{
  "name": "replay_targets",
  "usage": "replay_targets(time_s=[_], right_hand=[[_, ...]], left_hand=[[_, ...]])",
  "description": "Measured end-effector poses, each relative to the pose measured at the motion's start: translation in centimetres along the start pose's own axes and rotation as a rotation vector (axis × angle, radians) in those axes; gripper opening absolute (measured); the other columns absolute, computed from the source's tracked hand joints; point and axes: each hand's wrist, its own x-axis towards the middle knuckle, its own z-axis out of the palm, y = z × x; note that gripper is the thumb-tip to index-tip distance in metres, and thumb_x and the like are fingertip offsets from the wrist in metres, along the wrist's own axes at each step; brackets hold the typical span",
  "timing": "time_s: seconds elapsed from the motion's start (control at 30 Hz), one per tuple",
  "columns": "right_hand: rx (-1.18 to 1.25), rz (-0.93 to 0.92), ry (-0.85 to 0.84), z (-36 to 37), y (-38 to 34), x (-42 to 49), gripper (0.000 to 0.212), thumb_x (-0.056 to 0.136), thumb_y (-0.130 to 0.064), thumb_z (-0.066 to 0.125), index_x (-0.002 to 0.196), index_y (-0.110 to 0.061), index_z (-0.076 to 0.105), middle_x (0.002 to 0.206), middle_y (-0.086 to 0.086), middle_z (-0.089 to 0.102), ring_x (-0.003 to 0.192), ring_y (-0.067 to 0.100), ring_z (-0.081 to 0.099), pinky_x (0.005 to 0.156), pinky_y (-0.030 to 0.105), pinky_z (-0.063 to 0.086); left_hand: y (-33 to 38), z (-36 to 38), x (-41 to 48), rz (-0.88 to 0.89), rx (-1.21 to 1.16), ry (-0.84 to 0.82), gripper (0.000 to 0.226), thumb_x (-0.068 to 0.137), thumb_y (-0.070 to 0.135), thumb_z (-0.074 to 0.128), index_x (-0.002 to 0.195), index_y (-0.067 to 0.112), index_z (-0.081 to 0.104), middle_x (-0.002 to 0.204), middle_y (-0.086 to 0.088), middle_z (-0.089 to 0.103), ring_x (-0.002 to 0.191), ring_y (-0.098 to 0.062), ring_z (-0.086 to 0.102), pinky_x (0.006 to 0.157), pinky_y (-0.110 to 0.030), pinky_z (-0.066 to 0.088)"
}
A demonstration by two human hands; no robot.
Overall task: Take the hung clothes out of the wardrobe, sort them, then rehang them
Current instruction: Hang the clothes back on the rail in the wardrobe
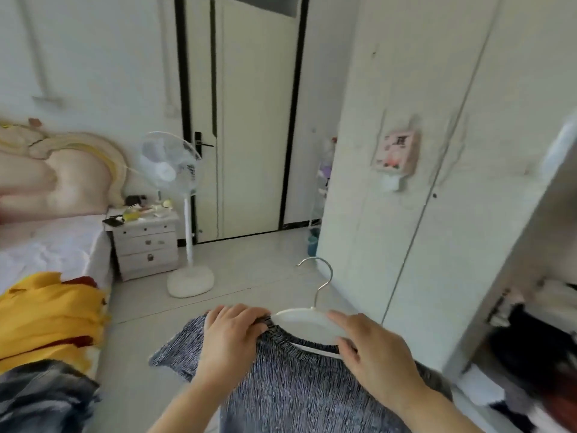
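A grey-blue knit top (290,385) hangs in front of me on a white hanger (299,318) with a metal hook pointing up. My left hand (232,332) grips the top's collar at the hanger's left end. Fingers of my right hand (371,348) curl over the hanger's right shoulder and the collar. The white wardrobe (421,151) stands on the right; its open part (530,339) at the far right shows dark and white clothes inside. Yellow clothes (46,314) and a dark grey garment (40,398) lie on the bed at left.
A bed (53,245) with a pink headboard fills the left side. A white nightstand (145,242) and a standing fan (175,182) stand beside it. A closed door (249,120) is straight ahead. Pale tiled floor (249,276) lies between bed and wardrobe.
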Motion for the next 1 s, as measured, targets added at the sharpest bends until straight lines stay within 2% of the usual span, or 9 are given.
replay_targets(time_s=[0.13,0.2,0.3,0.37,0.43,0.53,0.7,0.83,1.0], right_hand=[[-0.184,0.184,-0.061,-4.5,8.6,-3.1,0.056,0.075,-0.027,0.073,0.124,-0.035,0.047,0.070,-0.012,0.056,0.050,0.002,0.046,0.035,0.012,0.030],[-0.196,0.293,-0.062,-6.4,12.0,-4.6,0.047,0.083,-0.028,0.064,0.128,-0.036,0.050,0.079,-0.011,0.059,0.058,0.004,0.052,0.042,0.016,0.035],[-0.181,0.432,-0.016,-8.6,16.3,-6.9,0.047,0.078,-0.022,0.069,0.122,-0.033,0.058,0.078,-0.012,0.057,0.056,0.002,0.051,0.043,0.016,0.042],[-0.157,0.522,0.009,-10.1,18.9,-8.2,0.046,0.081,-0.022,0.066,0.123,-0.035,0.056,0.085,-0.013,0.056,0.060,-0.002,0.046,0.049,0.010,0.038],[-0.193,0.589,0.044,-11.5,21.2,-9.2,0.045,0.079,-0.019,0.068,0.120,-0.033,0.057,0.085,-0.012,0.055,0.058,-0.002,0.045,0.049,0.006,0.034],[-0.289,0.690,0.068,-13.5,24.4,-11.0,0.043,0.078,-0.017,0.071,0.119,-0.028,0.060,0.085,-0.010,0.057,0.061,0.002,0.052,0.050,0.010,0.042],[-0.393,0.916,0.151,-17.1,28.3,-13.9,0.041,0.089,-0.022,0.057,0.128,-0.034,0.052,0.093,-0.021,0.044,0.070,-0.008,0.046,0.064,0.000,0.034],[-0.533,1.037,0.165,-20.1,30.7,-15.7,0.041,0.091,-0.026,0.054,0.129,-0.039,0.048,0.092,-0.021,0.043,0.075,0.002,0.048,0.063,0.003,0.037],[-0.608,1.106,0.163,-23.6,35.4,-17.7,0.042,0.091,-0.026,0.052,0.130,-0.040,0.047,0.094,-0.023,0.039,0.077,0.001,0.048,0.066,0.013,0.040]], left_hand=[[7.9,7.9,3.8,0.111,-0.141,-0.092,0.019,0.082,0.015,0.067,0.097,0.025,0.072,0.091,0.010,0.068,0.093,-0.018,0.058,0.082,-0.024,0.020],[11.6,11.3,5.3,0.158,-0.206,-0.142,0.019,0.083,0.016,0.066,0.099,0.024,0.071,0.093,0.009,0.068,0.095,-0.017,0.057,0.085,-0.025,0.021],[16.7,16.1,7.2,0.239,-0.286,-0.207,0.019,0.084,0.021,0.065,0.102,0.025,0.070,0.098,0.012,0.066,0.096,-0.012,0.055,0.090,-0.026,0.025],[19.9,19.1,8.3,0.287,-0.373,-0.270,0.017,0.083,0.019,0.066,0.100,0.024,0.070,0.096,0.013,0.065,0.092,-0.011,0.054,0.093,-0.030,0.031],[22.9,21.9,9.2,0.349,-0.450,-0.351,0.018,0.083,0.017,0.067,0.100,0.020,0.070,0.094,0.010,0.066,0.092,-0.016,0.058,0.092,-0.039,0.040],[27.4,26.0,10.6,0.477,-0.531,-0.430,0.021,0.084,0.014,0.065,0.105,0.018,0.069,0.096,0.007,0.066,0.092,-0.019,0.058,0.087,-0.043,0.045],[35.2,31.4,12.0,0.692,-0.630,-0.507,0.033,0.087,0.017,0.062,0.119,0.022,0.061,0.113,0.007,0.061,0.102,-0.010,0.048,0.097,-0.029,0.035],[40.9,34.8,12.4,0.851,-0.673,-0.566,0.039,0.090,0.023,0.056,0.129,0.025,0.052,0.125,0.012,0.051,0.118,-0.008,0.042,0.103,-0.019,0.020],[48.1,39.1,12.6,0.929,-0.756,-0.632,0.039,0.091,0.022,0.054,0.130,0.025,0.049,0.122,0.011,0.051,0.115,-0.012,0.045,0.101,-0.024,0.031]])
